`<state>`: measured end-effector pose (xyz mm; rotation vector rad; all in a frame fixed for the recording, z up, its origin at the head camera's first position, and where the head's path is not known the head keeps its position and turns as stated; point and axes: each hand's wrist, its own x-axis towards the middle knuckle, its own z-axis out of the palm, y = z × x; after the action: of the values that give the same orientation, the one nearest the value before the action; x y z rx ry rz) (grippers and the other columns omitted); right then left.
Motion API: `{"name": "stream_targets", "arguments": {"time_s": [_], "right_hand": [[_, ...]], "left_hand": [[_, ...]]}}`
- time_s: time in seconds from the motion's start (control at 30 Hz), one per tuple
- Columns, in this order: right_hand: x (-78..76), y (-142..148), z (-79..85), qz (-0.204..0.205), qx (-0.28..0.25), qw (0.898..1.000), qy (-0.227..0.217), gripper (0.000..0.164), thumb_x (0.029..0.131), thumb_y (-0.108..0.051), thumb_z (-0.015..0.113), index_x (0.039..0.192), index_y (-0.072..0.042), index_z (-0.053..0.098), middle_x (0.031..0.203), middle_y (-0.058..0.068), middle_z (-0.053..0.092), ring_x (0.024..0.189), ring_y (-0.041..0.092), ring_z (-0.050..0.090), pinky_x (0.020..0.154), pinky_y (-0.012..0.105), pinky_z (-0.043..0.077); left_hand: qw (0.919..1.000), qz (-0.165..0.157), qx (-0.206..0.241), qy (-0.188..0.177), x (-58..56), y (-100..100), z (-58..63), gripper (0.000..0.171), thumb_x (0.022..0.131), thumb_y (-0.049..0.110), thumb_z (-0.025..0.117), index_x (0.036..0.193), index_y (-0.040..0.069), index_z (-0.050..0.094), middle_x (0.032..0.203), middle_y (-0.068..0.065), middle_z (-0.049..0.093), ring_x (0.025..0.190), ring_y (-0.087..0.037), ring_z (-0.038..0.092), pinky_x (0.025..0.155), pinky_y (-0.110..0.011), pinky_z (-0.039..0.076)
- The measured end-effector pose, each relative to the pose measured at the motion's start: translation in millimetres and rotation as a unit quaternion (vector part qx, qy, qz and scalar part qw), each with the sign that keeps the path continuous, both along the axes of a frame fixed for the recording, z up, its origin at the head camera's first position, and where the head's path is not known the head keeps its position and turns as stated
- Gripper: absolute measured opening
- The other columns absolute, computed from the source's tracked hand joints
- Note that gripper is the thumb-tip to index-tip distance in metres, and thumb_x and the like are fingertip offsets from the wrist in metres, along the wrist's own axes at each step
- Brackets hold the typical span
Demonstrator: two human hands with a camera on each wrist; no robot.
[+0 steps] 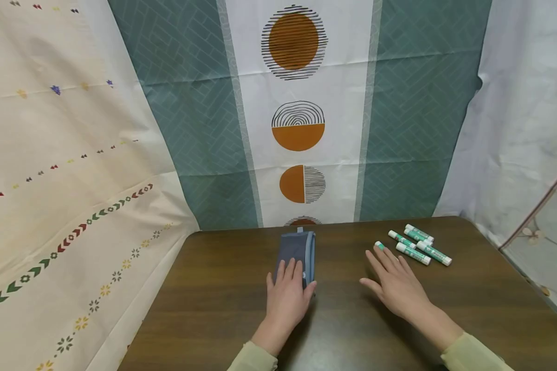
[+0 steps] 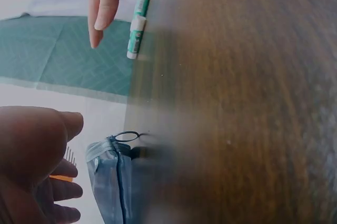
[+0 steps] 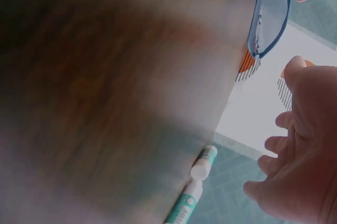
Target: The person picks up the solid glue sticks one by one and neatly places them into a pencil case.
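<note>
My left hand point(image 1: 285, 299) is over the near part of a blue-grey zippered pouch point(image 1: 295, 245), its fingers extended and its thumb beside the zipper edge. The pouch lies lengthwise on the table, and a ring pull shows at its near end point(image 2: 108, 176) in the left wrist view. To the right, my right hand point(image 1: 396, 283) hovers with fingers spread and holds nothing. Just beyond its fingertips are several green-and-white glue sticks point(image 1: 413, 253); one glue stick point(image 1: 379, 246) is partly hidden behind the fingers. Two glue sticks point(image 3: 184, 203) also appear in the right wrist view.
The dark wooden table point(image 1: 204, 288) spans the lower view. A green and white patterned cloth point(image 1: 204, 129) hangs along its back edge. A cream cloth point(image 1: 74, 206) borders the left side, and a pale curtain point(image 1: 515, 144) the right.
</note>
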<state>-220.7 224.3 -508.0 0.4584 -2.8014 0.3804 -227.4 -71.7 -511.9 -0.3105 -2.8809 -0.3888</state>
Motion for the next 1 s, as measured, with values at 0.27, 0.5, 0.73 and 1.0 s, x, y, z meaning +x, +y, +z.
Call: {"name": "stream_targets", "arguments": {"time_s": [0.27,0.5,0.73,1.0], "right_hand": [[-1.0,9,-6.6,-0.006,-0.006,1.000,-0.013,0.080,0.109,-0.055,0.062,0.168,-0.005,0.041,0.177,0.023,0.032,0.162,0.049,0.027,0.128,0.070,0.023],[-0.3,16,-7.2,-0.013,-0.012,1.000,-0.007,0.080,0.108,-0.054,0.064,0.166,-0.003,0.044,0.174,0.026,0.036,0.160,0.051,0.031,0.125,0.072,0.027],[-0.3,23,-7.5,-0.017,-0.015,1.000,-0.012,0.081,0.108,-0.055,0.065,0.165,-0.001,0.045,0.172,0.028,0.039,0.159,0.052,0.033,0.124,0.073,0.027],[-6.7,34,-11.4,-0.031,-0.010,0.999,-0.043,0.084,0.109,-0.057,0.061,0.167,0.000,0.040,0.173,0.031,0.035,0.160,0.053,0.030,0.126,0.073,0.023]], "left_hand": [[0.9999,-0.001,-0.003,0.013,-0.4,1,-2.1,0.068,0.107,0.051,0.069,0.157,0.006,0.059,0.163,-0.017,0.056,0.156,-0.044,0.044,0.120,-0.073,0.037],[1.0000,0.006,-0.005,0.005,-3.3,2,-5.2,0.067,0.107,0.052,0.068,0.156,0.007,0.061,0.163,-0.016,0.057,0.156,-0.043,0.045,0.118,-0.075,0.038],[0.9998,0.021,0.003,0.005,-5.7,3,-8.1,0.066,0.105,0.051,0.071,0.153,0.006,0.063,0.158,-0.018,0.061,0.150,-0.045,0.051,0.110,-0.076,0.046],[0.9992,0.035,0.016,0.011,-5.7,4,-9.6,0.064,0.102,0.047,0.077,0.149,0.005,0.065,0.154,-0.020,0.063,0.143,-0.046,0.057,0.103,-0.074,0.052]]}}
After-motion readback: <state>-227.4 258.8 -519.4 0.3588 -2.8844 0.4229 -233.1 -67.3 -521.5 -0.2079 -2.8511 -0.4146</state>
